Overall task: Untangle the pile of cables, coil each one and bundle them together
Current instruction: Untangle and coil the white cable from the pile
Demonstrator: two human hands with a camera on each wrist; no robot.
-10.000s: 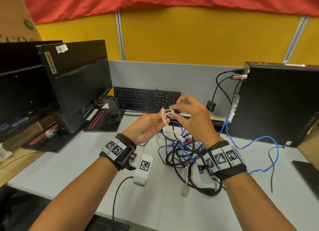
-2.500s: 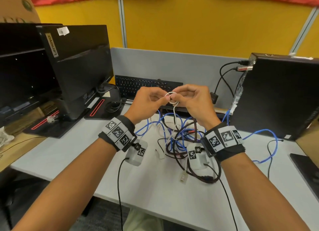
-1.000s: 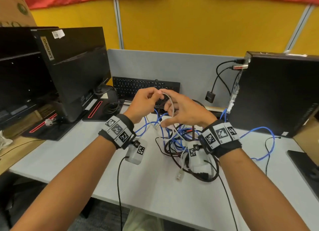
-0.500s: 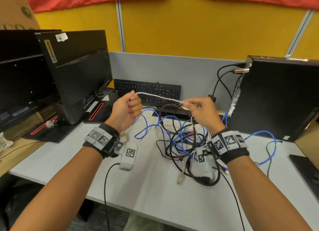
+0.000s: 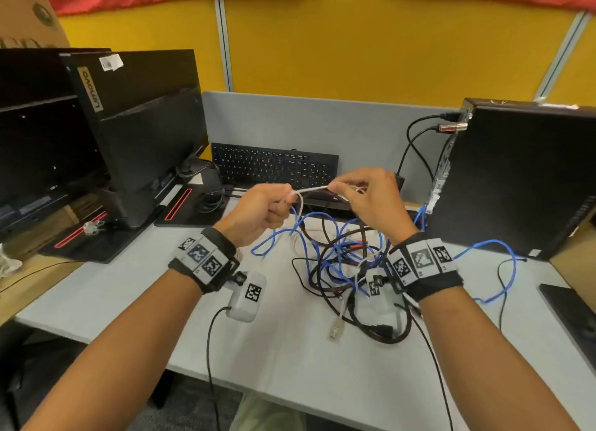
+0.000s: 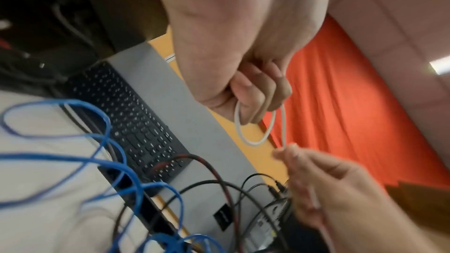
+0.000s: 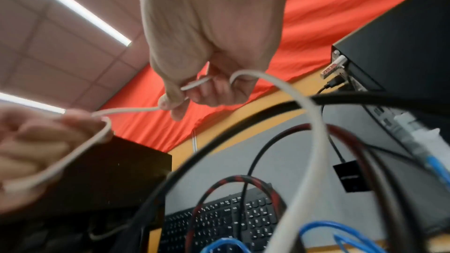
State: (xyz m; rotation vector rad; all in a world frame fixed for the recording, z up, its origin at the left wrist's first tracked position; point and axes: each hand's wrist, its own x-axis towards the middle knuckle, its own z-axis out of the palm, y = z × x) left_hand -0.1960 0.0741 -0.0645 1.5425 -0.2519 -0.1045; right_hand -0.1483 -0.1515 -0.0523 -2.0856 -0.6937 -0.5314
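Observation:
A thin white cable (image 5: pixel 311 189) runs between my two hands above the desk. My left hand (image 5: pixel 261 209) grips it in curled fingers, with a small white loop (image 6: pixel 254 128) hanging below the fist. My right hand (image 5: pixel 364 193) pinches the same white cable (image 7: pixel 136 110) between thumb and forefinger, and more of it arcs down past the wrist. Below the hands lies the tangled pile (image 5: pixel 348 263) of blue, black and red-black braided cables, with a clear plug (image 5: pixel 336 329) at its near edge.
A black keyboard (image 5: pixel 274 166) leans against the grey partition behind the pile. Monitors (image 5: pixel 142 130) stand at the left and a black desktop PC (image 5: pixel 522 179) with plugged cables at the right. A blue cable (image 5: pixel 496 269) loops beside the PC. Bare desk (image 5: pixel 290 359) lies nearer me.
The hands, spread apart half a second ago with the white cable stretched between them, have come closer together. A loop of white cable now hangs from my left fist.

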